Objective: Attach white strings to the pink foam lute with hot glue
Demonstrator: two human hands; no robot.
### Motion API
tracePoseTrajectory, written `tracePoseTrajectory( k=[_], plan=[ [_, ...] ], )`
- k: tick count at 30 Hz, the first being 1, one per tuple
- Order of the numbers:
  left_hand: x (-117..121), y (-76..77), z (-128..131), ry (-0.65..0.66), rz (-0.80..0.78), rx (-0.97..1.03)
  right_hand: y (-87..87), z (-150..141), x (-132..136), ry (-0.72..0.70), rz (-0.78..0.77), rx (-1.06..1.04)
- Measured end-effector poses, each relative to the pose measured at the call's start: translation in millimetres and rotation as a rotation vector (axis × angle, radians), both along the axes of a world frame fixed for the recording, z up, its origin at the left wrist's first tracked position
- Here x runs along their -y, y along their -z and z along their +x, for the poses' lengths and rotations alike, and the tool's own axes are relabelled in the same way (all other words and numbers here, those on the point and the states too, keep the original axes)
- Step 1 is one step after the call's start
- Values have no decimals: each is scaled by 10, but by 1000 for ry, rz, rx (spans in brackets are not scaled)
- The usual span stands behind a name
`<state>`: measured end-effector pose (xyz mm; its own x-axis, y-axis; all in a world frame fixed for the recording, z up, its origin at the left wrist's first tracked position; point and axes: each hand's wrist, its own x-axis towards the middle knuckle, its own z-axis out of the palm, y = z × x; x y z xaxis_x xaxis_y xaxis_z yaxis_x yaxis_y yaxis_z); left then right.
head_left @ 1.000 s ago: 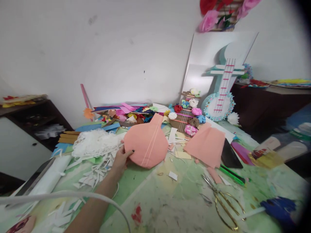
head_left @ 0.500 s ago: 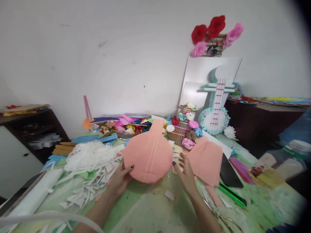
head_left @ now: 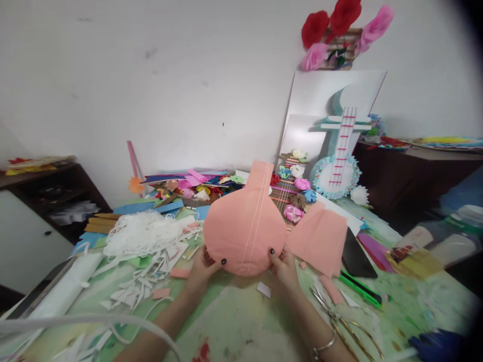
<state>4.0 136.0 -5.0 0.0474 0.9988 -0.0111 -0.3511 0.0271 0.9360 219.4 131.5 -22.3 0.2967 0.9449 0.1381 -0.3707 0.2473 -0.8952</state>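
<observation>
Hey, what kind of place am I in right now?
Probably a craft room or workshop: gold-handled scissors and a tangle of white string lie on a paint-stained table, with paper flowers up on the wall.

red paper flower (head_left: 345,16) above white board (head_left: 302,95)
</observation>
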Motion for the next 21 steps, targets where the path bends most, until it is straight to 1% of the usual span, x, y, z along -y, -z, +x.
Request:
tracePoseTrajectory(
  k=[2, 4, 8, 15, 18, 21],
  plan=[
    [49, 6, 54, 66, -62, -11, 2, -26, 20, 17, 6, -15],
    [99, 9, 109, 104, -112, -43, -9, -52, 43, 23, 10, -26],
    [147, 42, 176, 63, -168, -140, -46, -100, 89, 6, 16, -45],
    [146, 168, 209, 20, -133, -206, -34, -155, 115, -5, 36, -56],
    [157, 187, 238, 7, -109, -236, -10, -158, 107, 2, 43, -57],
    [164, 187, 260, 6, -89, -220, 11, -153, 94, 6, 51, -59]
  ],
)
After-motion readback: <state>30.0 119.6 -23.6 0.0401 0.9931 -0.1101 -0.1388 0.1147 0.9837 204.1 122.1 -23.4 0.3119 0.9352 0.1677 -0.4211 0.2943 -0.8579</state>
